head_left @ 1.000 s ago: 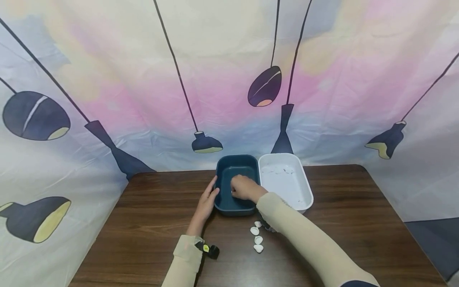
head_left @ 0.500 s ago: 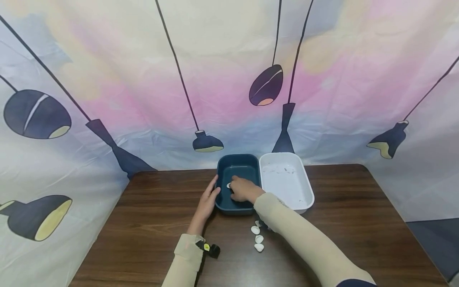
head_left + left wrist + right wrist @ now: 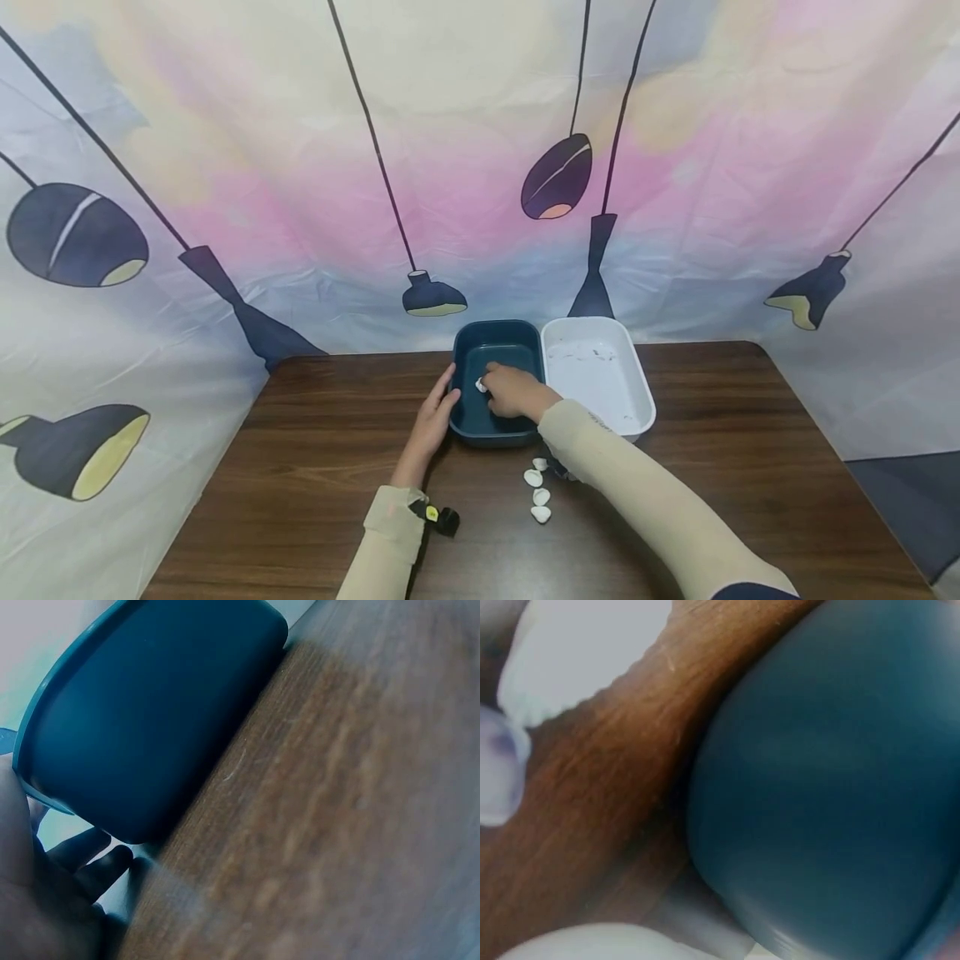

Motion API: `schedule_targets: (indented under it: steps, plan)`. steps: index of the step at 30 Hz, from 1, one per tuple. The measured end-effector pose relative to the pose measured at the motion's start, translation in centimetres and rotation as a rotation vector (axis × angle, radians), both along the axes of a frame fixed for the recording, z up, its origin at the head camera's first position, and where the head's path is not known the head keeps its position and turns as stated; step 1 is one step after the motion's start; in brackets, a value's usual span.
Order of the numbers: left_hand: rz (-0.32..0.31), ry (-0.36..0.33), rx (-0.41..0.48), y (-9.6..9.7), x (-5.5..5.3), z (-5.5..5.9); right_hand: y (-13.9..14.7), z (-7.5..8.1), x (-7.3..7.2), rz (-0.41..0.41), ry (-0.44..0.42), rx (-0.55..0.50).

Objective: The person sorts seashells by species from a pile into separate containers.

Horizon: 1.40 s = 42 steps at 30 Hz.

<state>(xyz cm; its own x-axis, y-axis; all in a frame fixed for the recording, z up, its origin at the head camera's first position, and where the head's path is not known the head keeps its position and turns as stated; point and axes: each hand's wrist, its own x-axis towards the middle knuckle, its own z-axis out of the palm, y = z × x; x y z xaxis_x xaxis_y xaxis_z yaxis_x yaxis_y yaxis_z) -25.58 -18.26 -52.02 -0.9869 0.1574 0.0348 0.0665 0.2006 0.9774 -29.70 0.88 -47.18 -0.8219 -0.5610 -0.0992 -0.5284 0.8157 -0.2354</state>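
Note:
In the head view my left hand [image 3: 431, 422] rests along the left side of a dark teal tray [image 3: 459, 354], fingers straight along its wall and thumb at the rim. The left wrist view shows its fingers [image 3: 82, 851] close by the tray's outer wall. My right hand [image 3: 516, 392] reaches down inside the tray, fingers curled, and pinches a small white seashell [image 3: 481, 385] at its fingertips. Several more white seashells [image 3: 533, 478] lie in a row on the table in front of the tray. Up close in the right wrist view, one white shell [image 3: 585, 656] has a ridged edge.
A white tray [image 3: 592, 379] with dark specks on its bottom stands right beside the teal one. Both sit near the back edge of the brown wooden table [image 3: 322, 450]. A fabric backdrop [image 3: 480, 167] printed with lamps hangs behind.
The white seashell, mostly hidden a second ago, now shows at the right fingertips inside the teal tray. The right hand has shifted only slightly; the left hand stays on the tray's side.

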Motion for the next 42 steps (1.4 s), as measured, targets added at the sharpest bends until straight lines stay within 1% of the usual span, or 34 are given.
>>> schedule_targets:
  steps: [4,7,12,17,25,28,30,34,35,37,38,41,42]
  plan:
    - [0.010,0.008,-0.015,-0.1,-0.8,-1.6,0.5,0.8,0.6,0.020,0.000,-0.017]
    - [0.020,0.017,-0.014,-0.2,-0.8,-2.1,0.9,1.5,1.3,0.042,-0.007,-0.045]
    - [0.026,0.037,-0.023,-0.2,-0.8,-2.2,1.6,2.5,2.6,0.078,0.009,-0.076]
    - [0.035,0.029,-0.033,-0.1,-0.8,-2.2,2.4,2.8,3.5,0.102,0.003,-0.099]
    - [0.032,0.032,-0.031,-0.1,-0.8,-2.1,3.9,2.8,4.0,0.129,-0.053,-0.207]
    - [0.021,0.027,-0.039,-0.1,-0.8,-1.9,4.5,3.0,4.3,0.133,-0.056,-0.222]
    - [0.014,0.017,-0.047,-0.1,-0.6,-1.4,4.7,3.1,4.7,0.142,-0.042,-0.217]
    - [0.003,0.006,-0.065,0.1,0.3,0.8,5.1,3.3,5.4,0.175,0.017,-0.196]
    - [0.004,0.012,-0.064,0.2,0.6,1.3,5.2,3.3,5.6,0.184,0.035,-0.189]
    - [0.006,0.021,-0.054,0.4,1.0,2.0,5.3,3.4,6.1,0.200,0.075,-0.172]
    - [0.007,0.020,-0.044,0.4,1.1,1.9,5.4,3.3,6.2,0.207,0.092,-0.167]
    - [0.024,0.030,-0.019,0.6,1.0,1.3,5.5,3.3,6.7,0.227,0.141,-0.153]
    - [0.026,0.024,-0.010,0.6,0.9,1.2,5.5,3.3,6.8,0.233,0.155,-0.151]
